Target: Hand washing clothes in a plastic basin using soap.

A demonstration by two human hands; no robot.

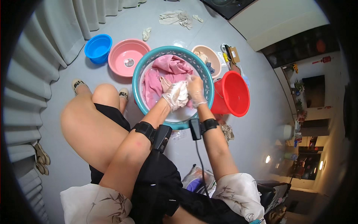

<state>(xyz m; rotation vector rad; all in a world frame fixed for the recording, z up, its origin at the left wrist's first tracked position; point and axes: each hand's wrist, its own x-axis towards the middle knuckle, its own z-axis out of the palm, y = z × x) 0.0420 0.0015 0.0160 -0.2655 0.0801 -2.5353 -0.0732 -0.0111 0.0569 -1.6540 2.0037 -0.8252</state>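
A large teal plastic basin [175, 125] with a pale leaf pattern inside its rim stands in front of me. Pink cloth [173, 68] lies bunched in it, and some water shows at the bottom. Over the basin, my left hand [174, 95], in a clear plastic glove, grips a white wet-looking cloth [183, 93]. My right hand [195, 86], gloved the same way, is closed on the right end of that cloth. A beige bit of fabric [165, 83] shows beside my left fingers.
A pink basin [114, 60] and a blue basin [89, 51] stand at the left. To the right are a red bucket [223, 107] and a cream basin [216, 63] with clothes. A pale garment [176, 19] and several small cloths lie on the floor. A black cable [200, 162] hangs from my right wrist device.
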